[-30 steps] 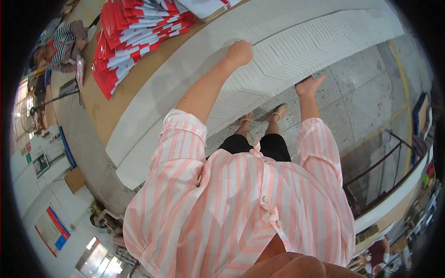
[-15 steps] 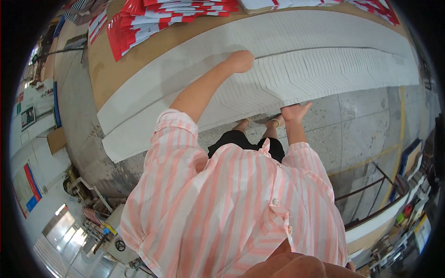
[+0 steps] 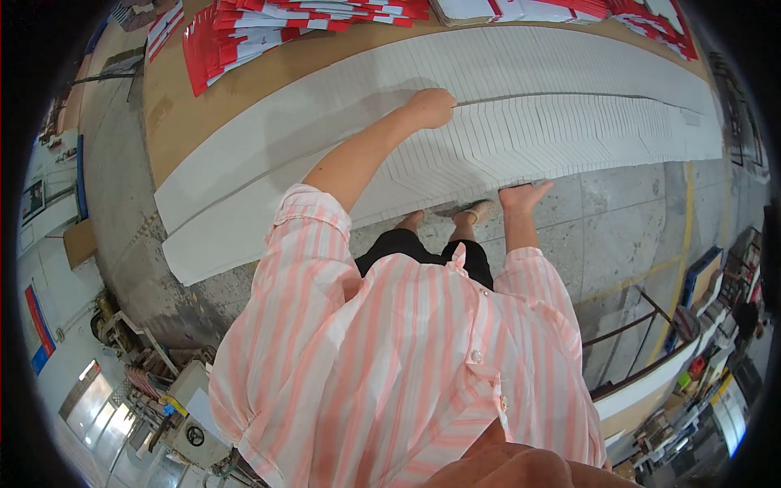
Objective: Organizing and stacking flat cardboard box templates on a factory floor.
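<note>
Two long rows of overlapping white sheets, paper by their look, lie fanned across the table: a far row [image 3: 521, 61] and a near row [image 3: 586, 130]. My left hand [image 3: 431, 108] is closed in a fist at the far edge of the near row, along the line between the rows. My right hand [image 3: 525, 195] is at the near row's front edge, thumb stretched out to the right and fingers partly hidden under the sheets. Between my hands the sheet edges bend in a slanted ripple.
Red-and-white printed packets [image 3: 244, 41] lie piled at the table's far left, with a second stack [image 3: 521, 10] at the far middle. The brown tabletop [image 3: 183, 134] shows at left. A metal rail [image 3: 626, 329] stands behind me at right, and a machine [image 3: 195, 423] at lower left.
My left hand has shifted slightly right along the near row, and my right hand a little right along its front edge. The whole view has turned slightly.
</note>
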A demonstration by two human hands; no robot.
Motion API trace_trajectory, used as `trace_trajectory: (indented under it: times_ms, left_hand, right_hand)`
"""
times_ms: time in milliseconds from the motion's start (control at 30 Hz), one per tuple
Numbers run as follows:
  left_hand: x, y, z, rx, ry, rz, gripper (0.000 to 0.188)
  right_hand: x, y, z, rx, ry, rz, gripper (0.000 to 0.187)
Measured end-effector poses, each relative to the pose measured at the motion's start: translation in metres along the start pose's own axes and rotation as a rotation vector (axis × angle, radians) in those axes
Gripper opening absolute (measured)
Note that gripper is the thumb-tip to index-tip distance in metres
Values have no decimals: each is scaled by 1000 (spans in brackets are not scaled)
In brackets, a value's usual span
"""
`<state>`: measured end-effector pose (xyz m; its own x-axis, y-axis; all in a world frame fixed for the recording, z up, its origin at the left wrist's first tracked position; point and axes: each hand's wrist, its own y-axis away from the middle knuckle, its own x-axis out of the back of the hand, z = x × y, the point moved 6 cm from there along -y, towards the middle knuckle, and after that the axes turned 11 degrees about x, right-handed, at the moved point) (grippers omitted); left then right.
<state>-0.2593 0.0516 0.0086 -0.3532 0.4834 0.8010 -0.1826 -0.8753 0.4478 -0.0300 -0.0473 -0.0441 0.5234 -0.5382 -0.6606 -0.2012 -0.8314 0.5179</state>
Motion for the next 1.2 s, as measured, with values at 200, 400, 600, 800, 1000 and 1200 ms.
trace_trajectory:
  times_ms: [200,400,600,800,1000,1200]
  left_hand:
    - [-4,7,-7,-104,-24,63,29]
    - [20,58,-95,-44,357,91,22]
    - [5,132,-159,262,-20,-89,26]
    - [7,144,-155,228,-60,83,30]
    - [1,165,-178,324,-66,-37,28]
    - [6,175,-172,268,-117,109,29]
  right_hand:
    - [11,-10,2,27,45,-13,86]
    - [76,26,12,-155,697,7,68]
    - [53,78,88,-50,1944,-1173,37]
    - [13,78,103,14,2266,-1334,34]
    - [19,128,158,-328,2026,-1801,34]
    - [0,140,171,-218,2040,-1736,36]
